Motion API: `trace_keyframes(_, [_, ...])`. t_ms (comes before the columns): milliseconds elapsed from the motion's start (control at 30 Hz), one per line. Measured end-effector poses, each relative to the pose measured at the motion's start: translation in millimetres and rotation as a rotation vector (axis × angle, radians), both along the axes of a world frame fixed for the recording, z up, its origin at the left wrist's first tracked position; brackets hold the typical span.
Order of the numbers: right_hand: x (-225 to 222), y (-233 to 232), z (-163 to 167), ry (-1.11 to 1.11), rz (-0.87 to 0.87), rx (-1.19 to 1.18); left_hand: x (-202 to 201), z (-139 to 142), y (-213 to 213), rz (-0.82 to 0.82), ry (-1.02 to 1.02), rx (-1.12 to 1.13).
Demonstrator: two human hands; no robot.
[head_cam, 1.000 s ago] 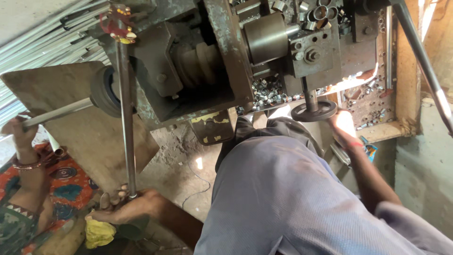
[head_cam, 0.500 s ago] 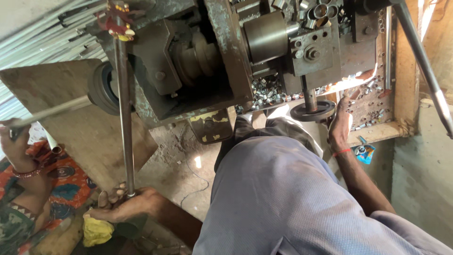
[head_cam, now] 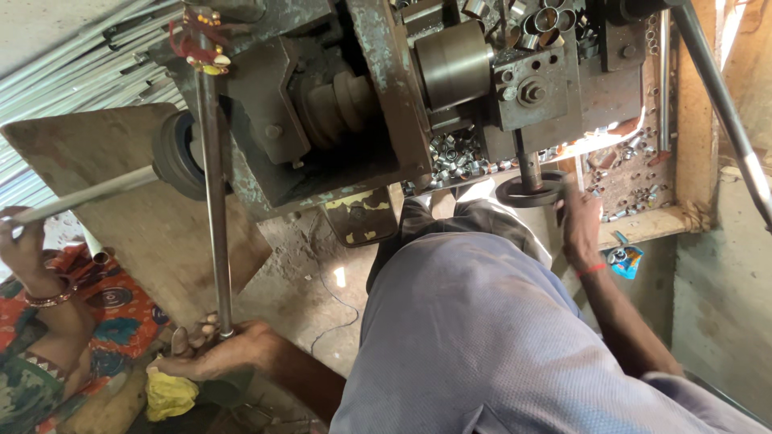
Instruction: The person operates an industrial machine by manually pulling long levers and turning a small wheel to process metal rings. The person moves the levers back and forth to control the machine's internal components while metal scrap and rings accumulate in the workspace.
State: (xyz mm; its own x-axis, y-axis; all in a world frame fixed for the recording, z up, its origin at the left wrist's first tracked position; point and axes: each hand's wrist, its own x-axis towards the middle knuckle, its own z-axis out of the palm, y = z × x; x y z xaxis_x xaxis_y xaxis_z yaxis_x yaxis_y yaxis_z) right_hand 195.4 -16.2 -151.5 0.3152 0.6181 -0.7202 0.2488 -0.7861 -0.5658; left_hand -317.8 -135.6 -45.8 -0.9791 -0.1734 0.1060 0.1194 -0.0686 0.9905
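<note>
Slid down a little since a second ago, off the front of the handwheel point(head_cam: 531, 191) to its right-hand rim: right hand point(head_cam: 581, 229), fingers laid against the wheel, hard to tell whether closed round it or only touching. Hardly shifted meanwhile: left hand point(head_cam: 221, 354), clenched round the bottom end of the long lever rod point(head_cam: 211, 201), just above a yellow cloth point(head_cam: 170, 394). Well off to the left, on a thin rod point(head_cam: 88, 195), another person's hand point(head_cam: 24, 249). Up beyond the right hand, a heap of small metal rings point(head_cam: 458, 153) in the machine point(head_cam: 386, 120). Seemingly mid-cycle, lever and wheel worked together. Next, most likely: a firmer hold on the wheel, lever kept steady.
</note>
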Motion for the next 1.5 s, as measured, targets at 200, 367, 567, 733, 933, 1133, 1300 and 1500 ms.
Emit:
trace_keyframes(200, [-32, 5, -30, -0.028, 0.652, -0.152, 1, 2, 3, 0.013, -0.034, 0.021])
trace_keyframes(367, [14, 22, -19, 0.218, 0.411, 0.056, 0, 2, -3, 0.000, -0.048, 0.053])
trace_keyframes(567, [6, 16, 0, 0.316, 0.775, -0.239, -7, -13, -12, -0.024, -0.032, 0.109])
trace_keyframes(733, [-10, 45, -35, -0.083, 1.121, -0.022, 4, -17, -27, -0.113, -0.090, 0.163])
trace_keyframes(933, [-12, 26, -39, -0.167, 1.357, 0.126, -7, -6, -12, 0.071, -0.058, 0.002])
trace_keyframes(1133, [9, 13, -13, 0.457, 0.357, 0.009, -6, -1, -3, 0.070, -0.045, 0.013])
trace_keyframes(1300, [1, 16, -20, 0.102, 0.591, -0.109, -3, -1, -4, 0.061, -0.031, -0.013])
trace_keyframes(1500, [-10, -9, -17, 0.283, -0.134, -0.118, -3, -2, -5, 0.058, -0.016, -0.028])
